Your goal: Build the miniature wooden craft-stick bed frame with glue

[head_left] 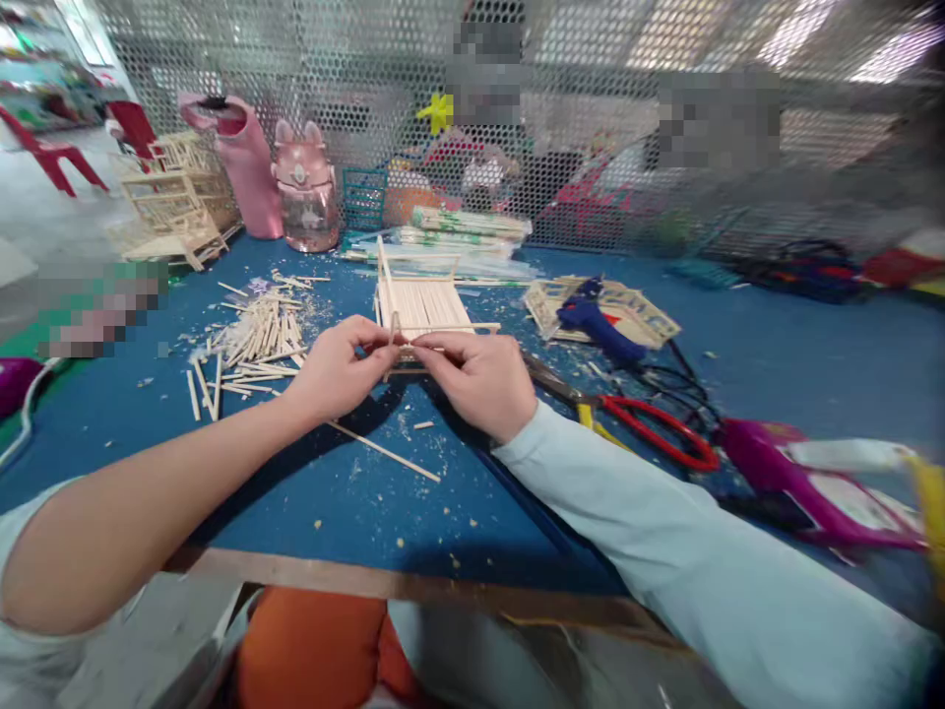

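Note:
A small model built of thin wooden sticks point(428, 300), with a slatted flat panel and upright posts, stands on the blue table in front of me. My left hand point(344, 366) pinches a short upright stick at the model's near left corner. My right hand point(479, 379) closes its thumb and fingers on the near edge of the model, beside the left fingertips. The fingers hide part of that edge. A loose long stick point(388, 453) lies below the hands, and a pile of cut sticks point(270, 335) is spread to the left.
Right of the model, a blue glue gun point(601, 323) rests on a stick frame point(650, 313). Red-handled scissors point(661, 433) and a purple tool point(812, 483) lie nearer. Behind are packed sticks point(465, 228), a pink bottle point(251, 177), a clear pink bottle point(306, 202) and a mesh screen point(591, 89).

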{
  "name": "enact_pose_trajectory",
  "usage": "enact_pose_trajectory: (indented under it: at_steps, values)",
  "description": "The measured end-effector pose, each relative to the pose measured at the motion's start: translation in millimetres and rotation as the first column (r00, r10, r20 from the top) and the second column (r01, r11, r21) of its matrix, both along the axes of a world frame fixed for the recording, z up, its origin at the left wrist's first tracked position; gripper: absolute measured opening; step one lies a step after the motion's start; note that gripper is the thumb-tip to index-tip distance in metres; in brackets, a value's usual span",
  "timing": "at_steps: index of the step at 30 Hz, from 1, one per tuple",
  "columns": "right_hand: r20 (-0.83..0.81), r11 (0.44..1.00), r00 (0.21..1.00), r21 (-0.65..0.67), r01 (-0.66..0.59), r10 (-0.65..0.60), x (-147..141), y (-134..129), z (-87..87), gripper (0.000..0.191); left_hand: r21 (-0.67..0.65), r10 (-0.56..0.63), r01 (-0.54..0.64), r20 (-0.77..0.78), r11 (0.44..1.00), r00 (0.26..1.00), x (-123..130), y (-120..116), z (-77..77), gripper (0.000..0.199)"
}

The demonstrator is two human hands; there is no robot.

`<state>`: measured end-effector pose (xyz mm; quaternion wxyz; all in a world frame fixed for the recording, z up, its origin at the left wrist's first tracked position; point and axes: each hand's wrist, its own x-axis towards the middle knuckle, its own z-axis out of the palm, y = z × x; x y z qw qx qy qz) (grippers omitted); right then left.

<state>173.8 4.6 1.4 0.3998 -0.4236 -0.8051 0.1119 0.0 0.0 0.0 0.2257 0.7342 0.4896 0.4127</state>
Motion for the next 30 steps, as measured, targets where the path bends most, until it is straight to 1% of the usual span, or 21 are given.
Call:
enact_pose_trajectory:
  at_steps: [5,10,15,20,27,30]
  values:
    - [-0.012,1.000,1.000,0.022,0.020,-0.020,-1.4,0.8,-0.3,0.020,-0.026,0.018,-0.017,0.021,1.000,1.000,1.1,-0.6,0.2,0.016]
    - [-0.043,1.000,0.999,0.001,0.012,-0.012,-0.8,0.9,-1.7,0.019,-0.053,0.047,-0.044,0.074,0.998,0.996,3.4,-1.9,-2.4,0.016]
    - [-0.043,0.999,0.999,-0.019,0.029,-0.030,-1.3,0.3,-2.0,0.020,-0.032,0.051,-0.049,0.056,0.998,0.997,3.4,-2.6,-3.1,0.013]
    - [-0.018,0.995,0.995,-0.023,0.093,-0.093,-2.4,-1.4,-1.0,0.022,-0.024,0.060,-0.059,0.038,0.998,0.997,3.9,-3.5,-1.7,0.011]
    - [-0.094,0.994,0.989,-0.022,0.110,-0.112,-6.9,-5.0,-0.6,0.012,-0.023,0.065,-0.064,0.041,0.998,0.997,4.4,-3.8,-1.7,0.011]
    - [-0.085,0.992,0.989,-0.012,0.123,-0.124,-6.8,-6.0,0.2,0.012,-0.023,0.068,-0.067,0.032,0.997,0.997,4.4,-3.9,-1.2,0.011]
